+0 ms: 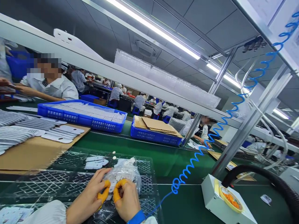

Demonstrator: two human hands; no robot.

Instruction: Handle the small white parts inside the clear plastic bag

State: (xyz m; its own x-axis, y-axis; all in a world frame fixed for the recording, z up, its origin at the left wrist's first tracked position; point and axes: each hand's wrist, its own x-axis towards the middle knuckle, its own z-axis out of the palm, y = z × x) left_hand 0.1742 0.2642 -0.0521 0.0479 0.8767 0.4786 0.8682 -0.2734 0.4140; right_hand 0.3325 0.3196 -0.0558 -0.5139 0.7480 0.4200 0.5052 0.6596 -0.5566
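Observation:
A clear plastic bag [130,174] filled with small white pieces lies on a clear tray [58,183] with a crisscross pattern. My left hand [93,191], with orange-yellow finger cots, closes on the near left side of the bag. Fingers curled in a pinch, my right hand [126,197] grips the bag beside it; it also has orange-yellow cots, and a blue band [137,217] is round the wrist. Small white pieces show between the hands. A few white round pieces [114,157] lie just beyond the bag, near a stack of white flat parts [95,162].
White panels [58,133] are stacked on cardboard at left. Two blue crates [105,126] stand behind, one holding cardboard [158,124]. A coiled blue hose [196,158] hangs at right, near a white box [210,199] with a dish of orange bits [231,200]. Co-workers sit beyond.

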